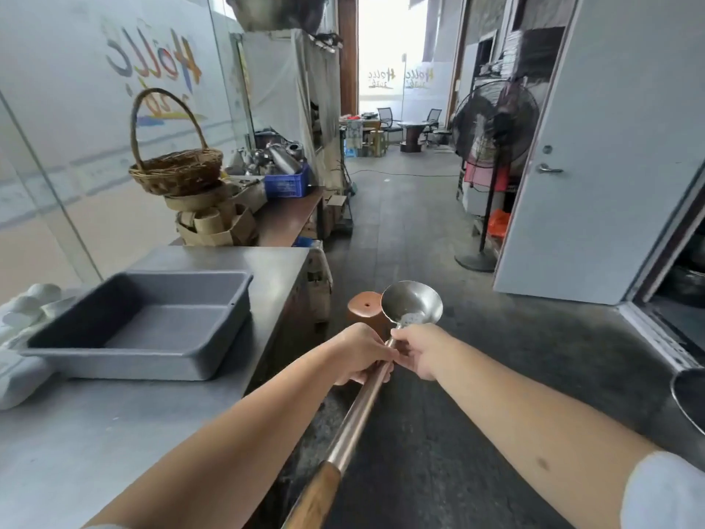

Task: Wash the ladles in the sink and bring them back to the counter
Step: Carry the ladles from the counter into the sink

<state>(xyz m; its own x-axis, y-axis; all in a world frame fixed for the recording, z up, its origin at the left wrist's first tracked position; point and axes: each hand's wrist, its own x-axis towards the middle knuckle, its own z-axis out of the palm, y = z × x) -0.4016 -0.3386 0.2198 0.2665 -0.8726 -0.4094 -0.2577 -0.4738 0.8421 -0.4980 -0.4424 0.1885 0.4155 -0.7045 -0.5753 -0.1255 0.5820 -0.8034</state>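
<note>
Head view shows my left hand (360, 353) wrapped around the ladle (410, 307) handle and my right hand (417, 349) pinching its neck just below the bowl. It hangs over the floor, beside the steel counter (114, 433) holding 1 gray tub (145, 322).
</note>
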